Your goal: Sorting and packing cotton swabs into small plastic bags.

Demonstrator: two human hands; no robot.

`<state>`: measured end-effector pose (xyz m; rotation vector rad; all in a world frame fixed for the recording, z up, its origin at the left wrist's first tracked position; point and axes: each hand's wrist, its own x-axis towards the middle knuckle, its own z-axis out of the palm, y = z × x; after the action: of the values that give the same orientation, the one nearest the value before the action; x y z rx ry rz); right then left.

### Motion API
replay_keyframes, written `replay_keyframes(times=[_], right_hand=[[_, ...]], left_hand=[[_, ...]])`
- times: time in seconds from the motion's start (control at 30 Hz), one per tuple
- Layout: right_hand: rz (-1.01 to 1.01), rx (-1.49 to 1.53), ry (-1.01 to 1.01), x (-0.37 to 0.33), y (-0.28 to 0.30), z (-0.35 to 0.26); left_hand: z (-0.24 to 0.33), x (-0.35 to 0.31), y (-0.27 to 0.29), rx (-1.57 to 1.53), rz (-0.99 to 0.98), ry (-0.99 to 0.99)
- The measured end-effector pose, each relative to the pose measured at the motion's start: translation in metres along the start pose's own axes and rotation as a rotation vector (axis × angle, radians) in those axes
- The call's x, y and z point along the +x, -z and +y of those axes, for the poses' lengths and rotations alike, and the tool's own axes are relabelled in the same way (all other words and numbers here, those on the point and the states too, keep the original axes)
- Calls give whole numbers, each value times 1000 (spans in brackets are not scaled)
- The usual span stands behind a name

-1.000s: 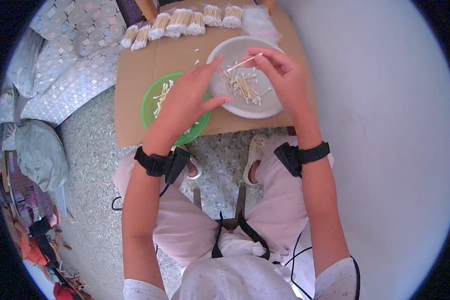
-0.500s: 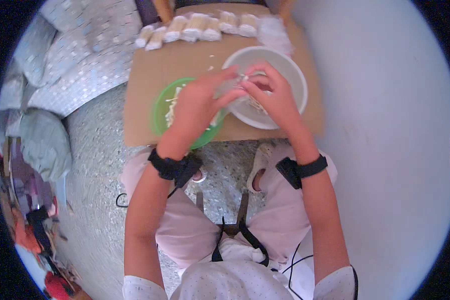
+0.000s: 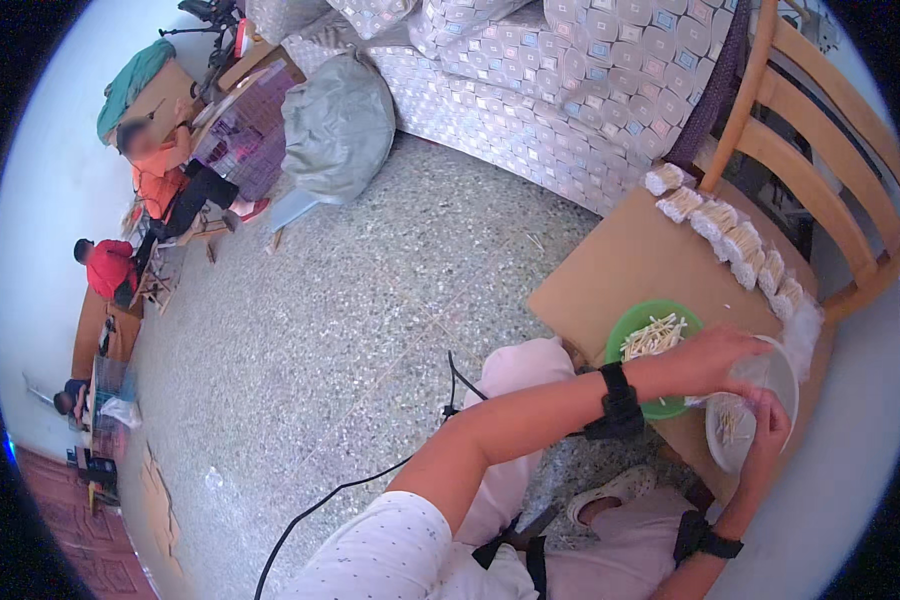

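My left hand (image 3: 718,360) reaches over the green bowl toward the white bowl, its fingers closed on a clear plastic bag (image 3: 748,372). My right hand (image 3: 768,418) is at the white bowl's near right side, fingers bent and pinching the same bag; its fingertips are partly hidden. Loose cotton swabs (image 3: 654,336) are heaped in the green bowl (image 3: 614,347), which my left wrist partly covers. A smaller bunch of cotton swabs (image 3: 730,424) lies in the white bowl (image 3: 791,385), below both hands.
Several filled bags of swabs (image 3: 715,218) line the far edge of the cardboard (image 3: 595,265), beside a wooden chair back (image 3: 820,150). A patterned sofa (image 3: 570,110) and a grey-green bag (image 3: 338,125) stand beyond. Other people, one in an orange top (image 3: 160,170), sit far left.
The view has swung left, so the bowls and hands now appear at the right and the room shows. Both hands stay over the white bowl with the plastic bag.
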<state>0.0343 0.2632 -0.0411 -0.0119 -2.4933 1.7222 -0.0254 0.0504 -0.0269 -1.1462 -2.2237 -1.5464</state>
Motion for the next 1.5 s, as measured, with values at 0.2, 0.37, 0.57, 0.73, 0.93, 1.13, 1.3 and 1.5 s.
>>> replay_keyframes(times=[0.2, 0.37, 0.57, 0.73, 0.93, 1.13, 1.3, 1.5], right_hand=[[166, 40, -22, 8, 16, 13], [297, 544, -28, 8, 2, 0], [278, 424, 26, -3, 12, -7], [321, 144, 109, -9, -17, -25], [132, 282, -17, 4, -26, -28], [103, 108, 177, 1, -12, -27], [108, 449, 19, 7, -15, -42], [307, -40, -63, -1, -10, -43]], left_hand=[[-3, 3, 9, -34, -4, 191], [-10, -2, 4, -68, -80, 308], [1, 4, -7, -331, 4, 319], [-15, -11, -12, -505, -64, 384], [8, -1, 20, -435, 249, 437], [37, 18, 29, 30, 152, 273], [40, 14, 43, 41, 179, 168], [-3, 1, 40, 194, 69, 163]])
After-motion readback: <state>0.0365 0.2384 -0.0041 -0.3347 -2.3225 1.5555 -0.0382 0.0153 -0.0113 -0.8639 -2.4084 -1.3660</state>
